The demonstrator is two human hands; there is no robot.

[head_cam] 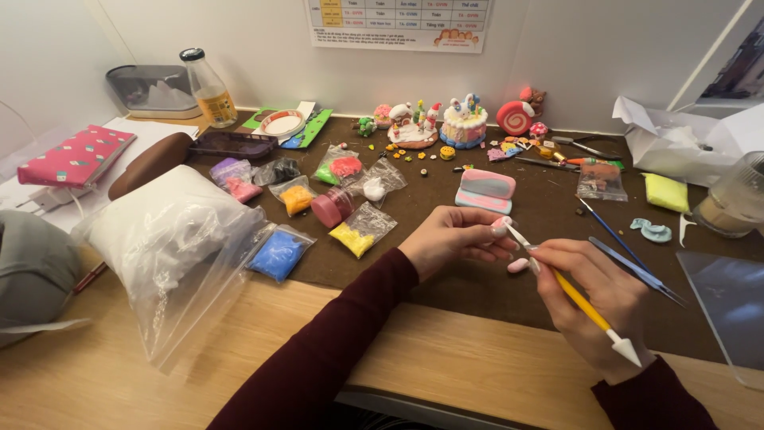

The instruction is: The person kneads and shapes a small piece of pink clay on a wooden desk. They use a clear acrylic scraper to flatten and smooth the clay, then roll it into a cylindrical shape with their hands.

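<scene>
1. Nearest the camera are two dark red sleeves (318, 358) coming up over the wooden desk edge (446, 358).
2. The right hand (593, 299) is closed around a yellow sculpting tool (577, 299), held like a pen, with its white pointed end toward the wrist and its other tip up at the left hand.
3. The left hand (454, 239) pinches a small pink clay piece (501, 227) between thumb and fingertips; the tool tip touches it.
4. Both hands hover over a dark brown mat (477, 287). A second small pink clay lump (518, 265) lies on the mat just below the hands.
5. Beside the right hand lie tweezers (637, 271) and a thin blue brush (609, 231).
6. Behind the hands sits a pink and blue clay block (485, 191), and to the left are small bags of coloured clay (358, 231).
7. A big clear bag of white filling (175, 239) lies at the left.
</scene>
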